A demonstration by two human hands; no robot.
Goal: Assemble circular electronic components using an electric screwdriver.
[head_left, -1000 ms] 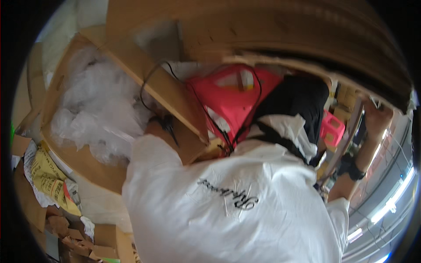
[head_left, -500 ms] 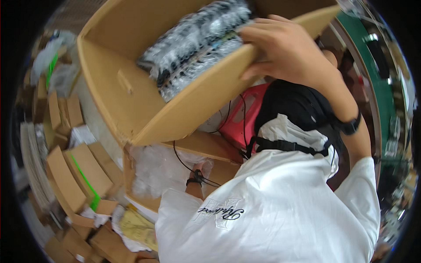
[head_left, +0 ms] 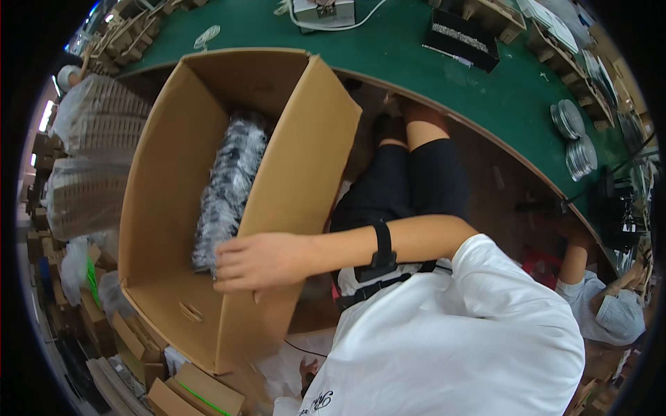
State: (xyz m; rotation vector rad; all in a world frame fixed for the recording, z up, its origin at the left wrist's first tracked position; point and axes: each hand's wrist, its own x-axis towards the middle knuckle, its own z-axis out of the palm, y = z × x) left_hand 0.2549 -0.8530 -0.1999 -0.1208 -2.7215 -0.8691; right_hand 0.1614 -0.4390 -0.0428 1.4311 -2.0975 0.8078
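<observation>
A big open cardboard box [head_left: 305,159] stands tilted in front of me. My right hand [head_left: 257,265] grips the top edge of its near side wall, fingers over the inside and thumb against the outside. Bubble-wrapped bundles [head_left: 232,180] lie inside the box along that wall, close to my fingertips. Low beside my shirt, partly hidden, is my left hand [head_left: 309,369]. Its visible fingers look apart, with nothing seen in them, near clear plastic film [head_left: 281,371].
A green worktable [head_left: 395,52] curves behind the box. It holds a black tray [head_left: 461,40], metal discs [head_left: 581,158] and cardboard holders. Wrapped stacks [head_left: 97,114] and flattened cartons [head_left: 198,388] crowd the left. A co-worker in a grey shirt [head_left: 600,308] is at the right.
The view has swung toward the worktable. The box now shows more upright, and my right hand has moved along its wall edge to the near end.
</observation>
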